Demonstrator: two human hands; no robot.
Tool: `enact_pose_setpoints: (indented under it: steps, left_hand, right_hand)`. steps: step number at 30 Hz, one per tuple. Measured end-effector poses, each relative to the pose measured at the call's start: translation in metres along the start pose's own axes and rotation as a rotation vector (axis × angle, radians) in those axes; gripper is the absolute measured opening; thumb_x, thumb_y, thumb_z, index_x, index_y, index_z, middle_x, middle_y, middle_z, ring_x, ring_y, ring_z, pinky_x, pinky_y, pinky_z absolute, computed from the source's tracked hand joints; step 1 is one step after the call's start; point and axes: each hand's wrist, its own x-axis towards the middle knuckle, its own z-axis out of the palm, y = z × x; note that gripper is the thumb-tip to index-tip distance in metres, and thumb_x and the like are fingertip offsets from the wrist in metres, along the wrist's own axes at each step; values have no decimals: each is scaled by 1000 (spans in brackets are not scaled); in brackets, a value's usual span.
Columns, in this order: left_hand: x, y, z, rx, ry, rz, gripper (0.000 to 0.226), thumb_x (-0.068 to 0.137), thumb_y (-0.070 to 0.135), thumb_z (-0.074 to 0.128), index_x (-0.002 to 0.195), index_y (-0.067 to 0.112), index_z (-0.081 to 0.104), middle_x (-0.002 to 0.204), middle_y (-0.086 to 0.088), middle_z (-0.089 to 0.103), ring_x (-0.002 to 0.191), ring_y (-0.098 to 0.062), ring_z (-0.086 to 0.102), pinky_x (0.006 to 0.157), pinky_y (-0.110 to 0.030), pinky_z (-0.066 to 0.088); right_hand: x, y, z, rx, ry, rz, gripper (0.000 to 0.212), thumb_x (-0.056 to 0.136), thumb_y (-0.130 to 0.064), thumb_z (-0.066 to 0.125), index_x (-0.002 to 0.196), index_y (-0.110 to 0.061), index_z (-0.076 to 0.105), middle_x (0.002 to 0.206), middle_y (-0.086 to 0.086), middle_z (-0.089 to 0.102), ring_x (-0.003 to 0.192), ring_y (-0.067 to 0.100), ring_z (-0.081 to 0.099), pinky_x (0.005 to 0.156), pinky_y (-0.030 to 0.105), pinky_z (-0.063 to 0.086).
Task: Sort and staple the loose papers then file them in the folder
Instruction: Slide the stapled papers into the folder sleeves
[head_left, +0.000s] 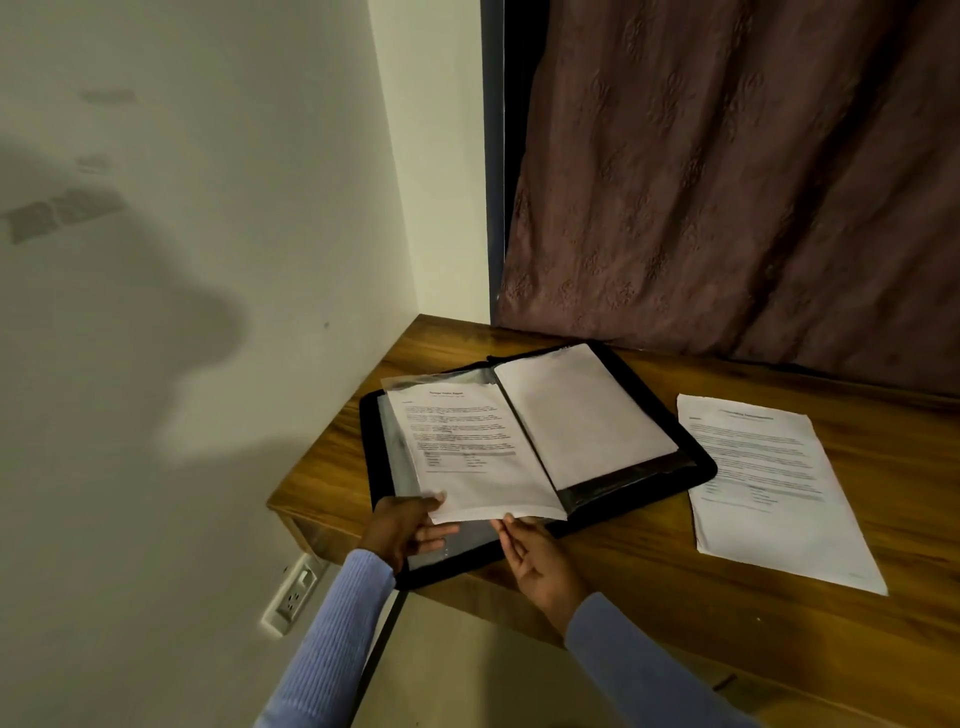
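Printed sheet (467, 447) held over the open black folder (696, 457) on the wooden worktop (649, 561).
The left hand (405, 525) pinched the sheet's near left corner, thumb on top; the right hand (535, 561) gripped its near edge with curled fingers. Another printed paper (769, 483) lay just beside the folder, before a brown curtain (753, 182).

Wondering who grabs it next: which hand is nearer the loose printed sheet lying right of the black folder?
Right. The right hand is at the black folder's near edge, closer to the loose printed sheet; the left hand is further left, holding the page's corner.
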Motion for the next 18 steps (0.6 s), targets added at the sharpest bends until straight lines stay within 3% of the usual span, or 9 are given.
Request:
enact_pose_setpoints:
  steps: [2, 6, 10, 15, 18]
  left_hand:
    - [-2, 1, 1, -4, -2, -1, 11, 87, 13, 64, 94, 7, 58, 97, -17, 68, 60, -19, 70, 69, -36, 56]
    - [-3, 0, 2, 4, -13, 0, 16, 88, 16, 63, 100, 6, 59, 84, -13, 73, 63, -19, 71, 57, -28, 57]
    - [-5, 1, 2, 19, -23, -1, 9, 90, 16, 61, 91, 7, 60, 78, -10, 74, 64, -16, 71, 58, -27, 53]
    - [-5, 1, 4, 44, -26, -5, 9, 90, 12, 58, 88, 5, 64, 70, -7, 73, 59, -14, 70, 59, -25, 54]
    - [-5, 1, 8, 47, -1, 4, 11, 91, 10, 57, 84, 6, 64, 65, -6, 72, 55, -13, 69, 62, -26, 52]
  right_hand:
    - [2, 0, -1, 18, -12, -4, 17, 90, 9, 48, 81, -5, 51, 62, 6, 70, 53, 14, 69, 47, 17, 54]
    - [9, -1, 3, 13, -14, -21, 8, 90, 5, 51, 90, -2, 54, 86, 12, 64, 55, 12, 69, 49, 15, 54]
    - [18, -1, 13, 11, -5, -22, 7, 90, 2, 52, 94, 3, 58, 70, 9, 70, 54, 12, 69, 46, 14, 53]
    - [30, -6, 27, -30, 27, -39, 5, 88, 5, 55, 87, 4, 60, 84, 12, 64, 50, 13, 68, 45, 16, 53]
    - [32, -9, 29, -106, 54, -55, 9, 86, 3, 59, 94, 8, 61, 78, 10, 66, 49, 11, 67, 47, 16, 54]
